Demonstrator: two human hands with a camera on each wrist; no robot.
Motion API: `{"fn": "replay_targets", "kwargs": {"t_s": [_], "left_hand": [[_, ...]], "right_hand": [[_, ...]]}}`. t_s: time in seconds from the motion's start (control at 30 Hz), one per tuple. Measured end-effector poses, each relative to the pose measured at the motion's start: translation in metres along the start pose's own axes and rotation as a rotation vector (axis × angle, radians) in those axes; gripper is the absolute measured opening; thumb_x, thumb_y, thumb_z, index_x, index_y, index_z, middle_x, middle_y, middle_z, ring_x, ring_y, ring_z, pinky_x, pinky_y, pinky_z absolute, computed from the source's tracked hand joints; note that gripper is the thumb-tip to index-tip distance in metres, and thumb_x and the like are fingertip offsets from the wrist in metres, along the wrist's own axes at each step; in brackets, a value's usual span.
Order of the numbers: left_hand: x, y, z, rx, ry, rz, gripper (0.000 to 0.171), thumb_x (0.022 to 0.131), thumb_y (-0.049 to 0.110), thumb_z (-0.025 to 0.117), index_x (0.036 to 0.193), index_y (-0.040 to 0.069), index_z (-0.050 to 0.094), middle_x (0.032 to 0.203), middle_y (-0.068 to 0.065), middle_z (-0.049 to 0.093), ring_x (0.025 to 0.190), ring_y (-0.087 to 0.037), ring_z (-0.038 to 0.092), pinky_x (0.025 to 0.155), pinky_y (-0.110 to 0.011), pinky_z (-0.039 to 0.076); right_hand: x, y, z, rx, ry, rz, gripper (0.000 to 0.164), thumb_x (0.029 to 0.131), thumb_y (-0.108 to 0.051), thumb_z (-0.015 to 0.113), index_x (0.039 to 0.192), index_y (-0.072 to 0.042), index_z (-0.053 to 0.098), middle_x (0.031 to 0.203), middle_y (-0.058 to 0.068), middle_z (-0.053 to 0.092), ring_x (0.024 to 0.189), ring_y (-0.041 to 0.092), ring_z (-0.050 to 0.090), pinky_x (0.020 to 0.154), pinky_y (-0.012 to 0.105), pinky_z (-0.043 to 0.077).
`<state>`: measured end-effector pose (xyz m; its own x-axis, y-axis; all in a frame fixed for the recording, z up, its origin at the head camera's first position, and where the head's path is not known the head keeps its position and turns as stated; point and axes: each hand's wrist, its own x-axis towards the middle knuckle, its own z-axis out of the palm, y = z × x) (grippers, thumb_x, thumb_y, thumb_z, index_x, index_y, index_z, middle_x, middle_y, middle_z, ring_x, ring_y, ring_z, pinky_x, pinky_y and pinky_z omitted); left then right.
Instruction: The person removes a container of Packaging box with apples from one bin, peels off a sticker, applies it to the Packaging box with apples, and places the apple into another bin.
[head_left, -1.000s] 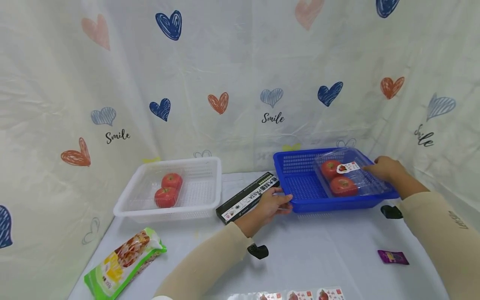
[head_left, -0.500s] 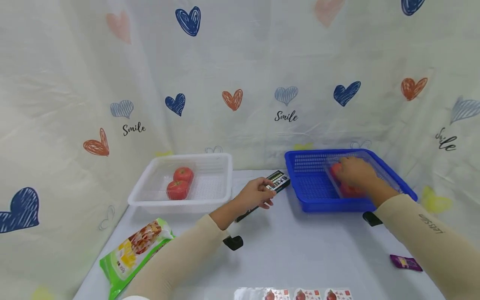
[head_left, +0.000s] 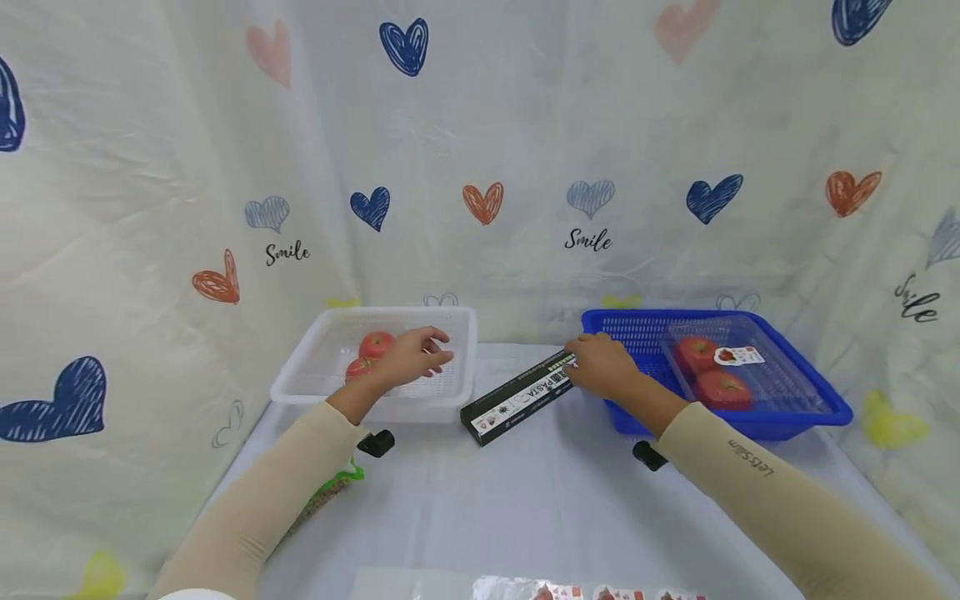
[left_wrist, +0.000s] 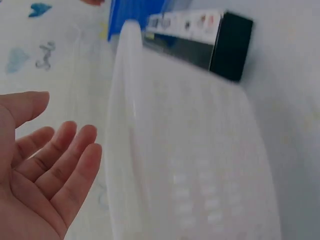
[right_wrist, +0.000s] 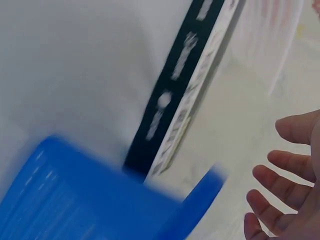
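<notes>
My left hand [head_left: 407, 360] hangs over the white basket [head_left: 447, 400], in front of a clear box with two apples [head_left: 377, 344]; its fingers are loosely spread and hold nothing, as the left wrist view also shows. My right hand [head_left: 604, 367] is above the left end of the blue basket [head_left: 783, 427], overlapping the far end of a black pasta box [head_left: 517, 396] in the head view. In the right wrist view its fingers [right_wrist: 280, 187] are parted around nothing. Inside the blue basket sits a clear lidded box [head_left: 780, 379] holding two apples [head_left: 722, 390], with a fruit label [head_left: 738, 356] on its lid.
The pasta box lies slantwise on the white table [head_left: 480, 508] between the two baskets. A green food bag [head_left: 322, 496] is mostly hidden behind my left forearm. A strip of fruit stickers [head_left: 555, 592] runs along the near edge. A printed cloth [head_left: 525, 108] hangs behind.
My right hand has left the labelled box in the blue basket and moved left. My left hand has let go of the blue basket's rim and moved left over the white basket. The view has turned right-to-left.
</notes>
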<state>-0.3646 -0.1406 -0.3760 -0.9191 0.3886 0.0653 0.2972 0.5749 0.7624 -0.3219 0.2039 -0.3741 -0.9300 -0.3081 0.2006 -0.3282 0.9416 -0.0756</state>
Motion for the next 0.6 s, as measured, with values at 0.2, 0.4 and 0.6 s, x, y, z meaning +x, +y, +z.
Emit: {"fn": "replay_targets", "kwargs": {"t_s": [0.2,0.4,0.6], "left_hand": [[0.001,-0.041,-0.065,0.345,0.151,-0.148,0.055,0.092,0.034,0.064,0.134,0.001,0.05,0.115,-0.016,0.062,0.092,-0.027,0.06,0.078,-0.043,0.052],[-0.007,-0.073,-0.105,0.467,0.277,-0.351,0.059,0.087,0.044,0.066,0.126,0.001,0.053,0.112,-0.018,0.059,0.098,-0.035,0.054,0.086,-0.053,0.047],[-0.012,-0.09,-0.113,0.388,0.199,-0.441,0.061,0.09,0.04,0.063,0.13,-0.005,0.05,0.121,-0.023,0.056,0.11,-0.039,0.051,0.096,-0.055,0.042]], "right_hand": [[0.022,-0.054,0.016,-0.005,0.034,-0.053,0.037,0.093,-0.032,0.062,0.119,-0.006,0.067,0.114,0.011,0.066,0.11,0.035,0.055,0.095,0.054,0.043],[0.042,-0.099,0.038,-0.05,0.033,-0.14,0.034,0.094,-0.035,0.062,0.115,-0.009,0.068,0.108,0.006,0.067,0.103,0.026,0.058,0.093,0.041,0.045],[0.056,-0.127,0.05,0.015,0.028,-0.126,0.037,0.096,-0.04,0.059,0.118,-0.011,0.068,0.11,0.003,0.066,0.102,0.022,0.055,0.091,0.038,0.046]]}}
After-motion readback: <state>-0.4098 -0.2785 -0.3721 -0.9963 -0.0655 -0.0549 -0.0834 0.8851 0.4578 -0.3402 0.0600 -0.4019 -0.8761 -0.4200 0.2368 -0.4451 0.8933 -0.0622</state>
